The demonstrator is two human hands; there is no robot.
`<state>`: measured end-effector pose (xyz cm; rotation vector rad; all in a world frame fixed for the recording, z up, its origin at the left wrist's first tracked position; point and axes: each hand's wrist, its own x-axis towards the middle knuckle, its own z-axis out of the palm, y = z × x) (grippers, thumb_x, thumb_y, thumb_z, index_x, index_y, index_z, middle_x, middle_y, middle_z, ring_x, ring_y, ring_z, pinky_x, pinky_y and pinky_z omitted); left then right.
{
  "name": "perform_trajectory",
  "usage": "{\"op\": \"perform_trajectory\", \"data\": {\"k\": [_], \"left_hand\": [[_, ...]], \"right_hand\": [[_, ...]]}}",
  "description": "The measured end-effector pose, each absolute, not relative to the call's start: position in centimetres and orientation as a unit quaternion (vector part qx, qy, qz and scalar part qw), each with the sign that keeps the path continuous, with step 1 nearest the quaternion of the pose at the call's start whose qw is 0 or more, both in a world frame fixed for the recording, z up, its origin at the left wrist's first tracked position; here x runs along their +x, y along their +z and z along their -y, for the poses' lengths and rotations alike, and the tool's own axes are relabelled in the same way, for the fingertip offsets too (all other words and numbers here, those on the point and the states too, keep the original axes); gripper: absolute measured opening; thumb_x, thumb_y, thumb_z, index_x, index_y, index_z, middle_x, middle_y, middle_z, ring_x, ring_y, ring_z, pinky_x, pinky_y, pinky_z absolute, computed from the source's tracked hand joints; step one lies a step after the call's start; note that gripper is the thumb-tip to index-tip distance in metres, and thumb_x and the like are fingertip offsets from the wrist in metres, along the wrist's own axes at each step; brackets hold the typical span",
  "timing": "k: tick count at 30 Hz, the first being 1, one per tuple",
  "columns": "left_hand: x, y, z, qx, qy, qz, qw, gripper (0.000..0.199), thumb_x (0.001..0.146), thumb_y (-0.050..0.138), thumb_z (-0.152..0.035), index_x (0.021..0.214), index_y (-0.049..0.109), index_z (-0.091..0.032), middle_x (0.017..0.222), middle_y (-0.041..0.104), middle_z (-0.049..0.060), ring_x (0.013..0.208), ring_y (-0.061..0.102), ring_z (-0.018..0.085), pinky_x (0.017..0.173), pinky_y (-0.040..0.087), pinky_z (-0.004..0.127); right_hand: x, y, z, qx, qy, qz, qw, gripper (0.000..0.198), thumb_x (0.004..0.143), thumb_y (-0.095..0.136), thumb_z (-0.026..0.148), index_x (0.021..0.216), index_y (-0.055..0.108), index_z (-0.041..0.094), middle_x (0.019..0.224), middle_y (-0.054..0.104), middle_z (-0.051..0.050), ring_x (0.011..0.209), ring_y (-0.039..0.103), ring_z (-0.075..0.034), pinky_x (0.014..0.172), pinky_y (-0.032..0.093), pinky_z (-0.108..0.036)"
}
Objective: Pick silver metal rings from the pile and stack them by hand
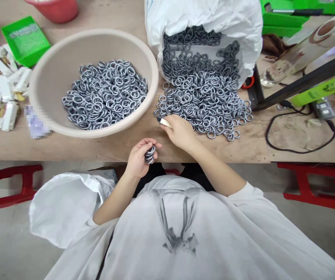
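My left hand (138, 158), just over the table's front edge, is closed around a small stack of grey metal rings (149, 154). My right hand (179, 131) grips a small tool with a pale handle (165, 123); its dark tip points at the near left edge of a loose ring pile (208, 105), and its exact kind is unclear. That pile spills out of a white sack (156, 35) lying open toward me. Left of both hands stands a wide beige basin (47, 77) with a heap of similar rings (106, 95) inside.
At the far left are white pieces (6, 87) and a green tray (33, 50) of small parts. A black bar (304, 83), a cable (268, 136) and a plastic film roll (304, 46) occupy the right. An open white bag (65, 206) sits below the table, near red stools (316, 186).
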<state>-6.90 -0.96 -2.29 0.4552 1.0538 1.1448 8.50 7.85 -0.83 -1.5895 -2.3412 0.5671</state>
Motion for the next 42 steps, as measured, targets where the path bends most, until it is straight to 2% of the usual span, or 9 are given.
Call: {"op": "perform_trajectory", "data": {"k": [5, 9, 18, 25, 27, 30, 33, 36, 42], "left_hand": [[-5.9, -2.7, 0.3, 0.280, 0.517, -0.502, 0.635, 0.035, 0.074, 0.078, -0.046, 0.090, 0.064, -0.017, 0.066, 0.061, -0.003, 0.046, 0.049, 0.006, 0.040, 0.030, 0.017], [-4.4, -2.3, 0.3, 0.411, 0.489, -0.513, 0.573, 0.036, 0.076, 0.076, -0.052, 0.085, 0.067, -0.018, 0.056, 0.055, -0.004, 0.048, 0.046, 0.007, 0.045, 0.031, 0.018], [-2.1, -1.9, 0.7, 0.356, 0.478, -0.461, 0.657, 0.041, 0.085, 0.065, -0.054, 0.070, 0.057, -0.017, 0.053, 0.052, -0.003, 0.042, 0.045, 0.007, 0.041, 0.030, 0.019], [-1.6, -0.8, 0.7, 0.302, 0.458, -0.482, 0.683, 0.049, 0.075, 0.073, -0.057, 0.060, 0.051, -0.016, 0.052, 0.050, -0.003, 0.040, 0.047, 0.006, 0.039, 0.031, 0.019], [-1.4, -0.5, 0.6, 0.284, 0.458, -0.467, 0.701, 0.050, 0.073, 0.075, -0.056, 0.059, 0.050, -0.016, 0.050, 0.048, -0.003, 0.039, 0.046, 0.006, 0.038, 0.030, 0.019], [-1.3, -0.3, 0.6, 0.256, 0.477, -0.445, 0.714, 0.049, 0.074, 0.076, -0.055, 0.059, 0.048, -0.017, 0.050, 0.046, -0.005, 0.038, 0.044, 0.005, 0.039, 0.031, 0.018], [-1.2, -0.4, 0.6, 0.236, 0.487, -0.459, 0.705, 0.050, 0.074, 0.075, -0.056, 0.058, 0.048, -0.017, 0.048, 0.046, -0.005, 0.037, 0.044, 0.006, 0.037, 0.029, 0.018], [-1.3, -0.5, 0.7, 0.225, 0.486, -0.486, 0.690, 0.050, 0.074, 0.074, -0.057, 0.058, 0.049, -0.017, 0.046, 0.047, -0.005, 0.035, 0.042, 0.006, 0.035, 0.027, 0.018], [-1.7, -0.7, 1.1, 0.219, 0.488, -0.488, 0.690, 0.049, 0.075, 0.073, -0.057, 0.060, 0.050, -0.017, 0.045, 0.049, -0.005, 0.034, 0.043, 0.007, 0.034, 0.027, 0.019]], "right_hand": [[11.5, 0.0, -5.1, -0.512, 0.333, 0.762, 0.217, 0.015, 0.095, 0.049, 0.028, 0.085, 0.056, 0.020, 0.086, 0.061, -0.004, 0.081, 0.054, -0.019, 0.072, 0.037, -0.030], [12.3, 0.3, -3.7, -0.479, 0.432, 0.723, 0.249, 0.021, 0.094, 0.048, 0.031, 0.076, 0.048, 0.021, 0.073, 0.053, 0.002, 0.071, 0.048, -0.015, 0.065, 0.033, -0.027], [12.2, 0.4, -1.8, -0.464, 0.469, 0.655, 0.368, 0.029, 0.082, 0.070, 0.046, 0.093, 0.061, 0.020, 0.088, 0.066, -0.002, 0.080, 0.060, -0.018, 0.072, 0.046, -0.030], [11.8, -1.0, -2.1, -0.397, 0.630, 0.549, 0.380, 0.038, 0.085, 0.064, 0.059, 0.092, 0.057, 0.022, 0.066, 0.063, 0.003, 0.057, 0.062, -0.016, 0.059, 0.050, -0.030], [11.9, -1.4, -2.0, -0.412, 0.603, 0.557, 0.397, 0.040, 0.088, 0.060, 0.061, 0.093, 0.058, 0.022, 0.070, 0.063, 0.002, 0.060, 0.061, -0.016, 0.060, 0.048, -0.029], [12.3, -1.3, -1.6, -0.459, 0.459, 0.630, 0.427, 0.040, 0.095, 0.049, 0.058, 0.087, 0.059, 0.020, 0.075, 0.062, -0.001, 0.070, 0.059, -0.015, 0.065, 0.043, -0.028], [12.6, -0.7, -0.8, -0.460, 0.351, 0.727, 0.371, 0.042, 0.098, 0.044, 0.053, 0.078, 0.058, 0.019, 0.071, 0.060, -0.001, 0.067, 0.054, -0.014, 0.063, 0.036, -0.027], [12.6, -0.2, -0.2, -0.452, 0.301, 0.780, 0.312, 0.044, 0.098, 0.044, 0.053, 0.071, 0.055, 0.019, 0.067, 0.057, -0.001, 0.061, 0.047, -0.013, 0.060, 0.031, -0.028], [12.3, 0.0, -0.3, -0.457, 0.266, 0.802, 0.278, 0.046, 0.097, 0.043, 0.053, 0.069, 0.054, 0.019, 0.064, 0.054, -0.001, 0.060, 0.045, -0.013, 0.060, 0.028, -0.028]]}}
